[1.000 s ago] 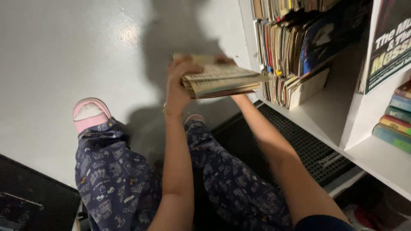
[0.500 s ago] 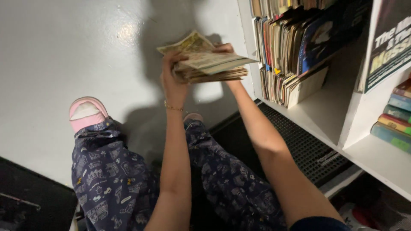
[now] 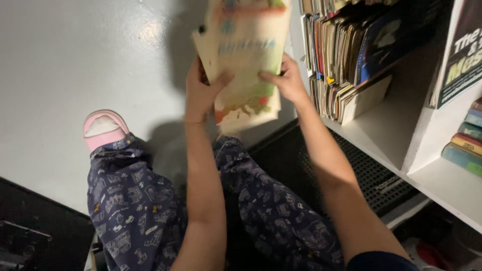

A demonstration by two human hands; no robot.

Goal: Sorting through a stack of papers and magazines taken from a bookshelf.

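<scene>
Gripping a stack of booklets (image 3: 246, 60) from both sides, the hands hold it up over the pale floor (image 3: 65, 65), its cover tilted toward the camera and blurred. The left hand (image 3: 201, 90) clasps the stack's left edge, thumb across the cover and fingers behind. The right hand (image 3: 288, 80) grasps the right edge, thumb lying on the cover. The stack hangs just beside the open front of a white shelf (image 3: 386, 130), level with its lower compartment, and touches nothing but the hands.

Inside that compartment, a row of thin magazines (image 3: 341, 55) stands upright, packed against the left wall, the outermost ones leaning a little. The right part of the compartment's board is bare. Past a white divider, a few books (image 3: 467, 140) lie flat in a pile at the right edge.

Below the arms are legs in dark patterned trousers (image 3: 135, 211), with a pink slipper (image 3: 103, 130) on the floor. A black mat (image 3: 371, 175) runs along the shelf's foot.
</scene>
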